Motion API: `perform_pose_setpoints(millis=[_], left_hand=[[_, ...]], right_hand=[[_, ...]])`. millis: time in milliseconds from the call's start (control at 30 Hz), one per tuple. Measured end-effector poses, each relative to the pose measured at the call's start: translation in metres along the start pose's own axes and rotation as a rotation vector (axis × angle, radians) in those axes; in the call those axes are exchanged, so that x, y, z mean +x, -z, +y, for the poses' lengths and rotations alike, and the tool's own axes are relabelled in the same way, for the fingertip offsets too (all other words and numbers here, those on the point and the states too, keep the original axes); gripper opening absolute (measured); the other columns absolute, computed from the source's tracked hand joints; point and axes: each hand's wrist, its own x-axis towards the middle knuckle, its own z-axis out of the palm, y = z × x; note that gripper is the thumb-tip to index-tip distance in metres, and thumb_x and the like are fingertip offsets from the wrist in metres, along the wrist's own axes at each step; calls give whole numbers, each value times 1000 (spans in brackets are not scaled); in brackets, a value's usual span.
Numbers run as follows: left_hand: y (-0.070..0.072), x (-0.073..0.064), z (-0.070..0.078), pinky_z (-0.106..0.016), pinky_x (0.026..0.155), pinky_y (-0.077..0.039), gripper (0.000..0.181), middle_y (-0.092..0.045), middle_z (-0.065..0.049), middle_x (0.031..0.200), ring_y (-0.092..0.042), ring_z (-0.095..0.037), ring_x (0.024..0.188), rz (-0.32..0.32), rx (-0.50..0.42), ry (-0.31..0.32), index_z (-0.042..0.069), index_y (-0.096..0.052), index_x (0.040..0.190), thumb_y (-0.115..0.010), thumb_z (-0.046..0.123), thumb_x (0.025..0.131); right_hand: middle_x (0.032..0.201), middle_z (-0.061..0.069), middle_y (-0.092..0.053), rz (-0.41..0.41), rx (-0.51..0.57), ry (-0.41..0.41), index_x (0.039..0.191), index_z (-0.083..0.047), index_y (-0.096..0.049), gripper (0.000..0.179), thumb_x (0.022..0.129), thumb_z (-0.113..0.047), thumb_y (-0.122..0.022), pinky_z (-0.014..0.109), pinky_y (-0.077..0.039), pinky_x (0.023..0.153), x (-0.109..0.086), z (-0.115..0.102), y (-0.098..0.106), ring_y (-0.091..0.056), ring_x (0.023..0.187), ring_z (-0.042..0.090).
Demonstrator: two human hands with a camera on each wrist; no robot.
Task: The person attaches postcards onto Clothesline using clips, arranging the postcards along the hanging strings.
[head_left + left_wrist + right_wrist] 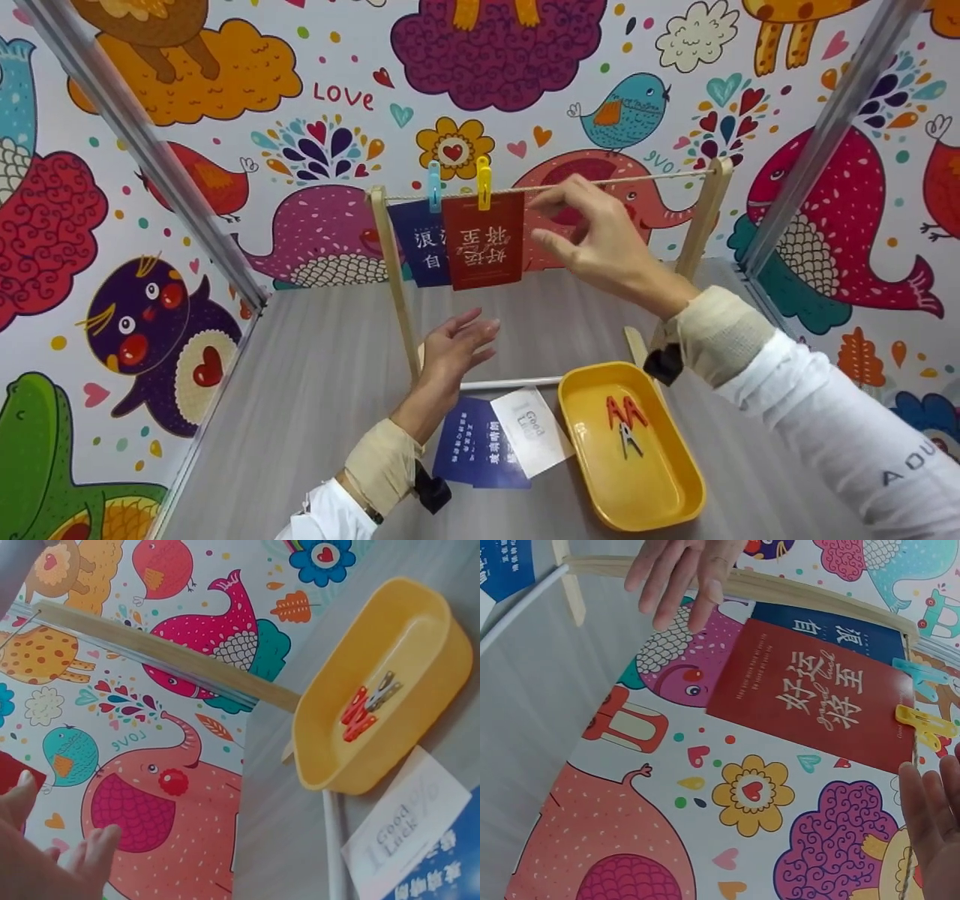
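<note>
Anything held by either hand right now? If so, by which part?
Nothing held. The left hand is empty, away from the red card; the right hand is empty near that card's side edge.

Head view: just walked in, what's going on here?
A person's working at a string with two cards pegged on it: a red card under a yellow peg, overlapping a dark blue card under a light-blue peg. The right hand is up by the string, beside the red card; the left hand is below the cards. Neither visibly holds anything. A white "Good Luck" card lies beside a yellow tray with red pegs and a grey one.
</note>
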Motion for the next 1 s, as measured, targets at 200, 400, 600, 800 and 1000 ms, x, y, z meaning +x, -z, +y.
perform_pose_setpoints(millis=[200,400,600,800,1000], left_hand=[[-4,-5,-14,-40,94,-58,58,-64,-24,131,-71,-25,109,-45,51,-8,-2,-52,140,-76,16,90],[-13,-9,-27,-40,97,-58,64,-58,-27,136,-70,-26,110,-89,87,-23,-2,-49,143,-76,16,88],[-22,-13,-34,-40,102,-54,69,-54,-23,142,-66,-30,117,-120,147,-33,2,-49,144,-80,20,86],[-28,-18,-44,-39,100,-56,72,-54,-22,144,-66,-30,117,-142,211,-58,3,-48,146,-81,23,85],[-32,-23,-56,-41,99,-56,71,-55,-22,143,-63,-35,121,-149,237,-65,3,-48,146,-81,18,85]], right_hand=[[115,4,-66,-11,-39,-16,117,-12,-67,29,90,-19,-73,23,-55,70,-21,14,-3,-60,91,14],[114,3,-67,-38,-68,2,117,-13,-68,30,89,-20,-75,26,-57,73,-35,27,-5,-61,93,10],[114,2,-67,-58,-116,53,116,-12,-68,29,88,-17,-76,27,-58,75,-44,36,-8,-63,101,13],[112,1,-68,-51,-185,69,116,-14,-68,31,87,-20,-76,31,-59,81,-61,50,-15,-62,102,13],[113,2,-67,-73,-282,136,117,-14,-67,35,84,-21,-79,37,-59,92,-82,70,-23,-63,104,15]])
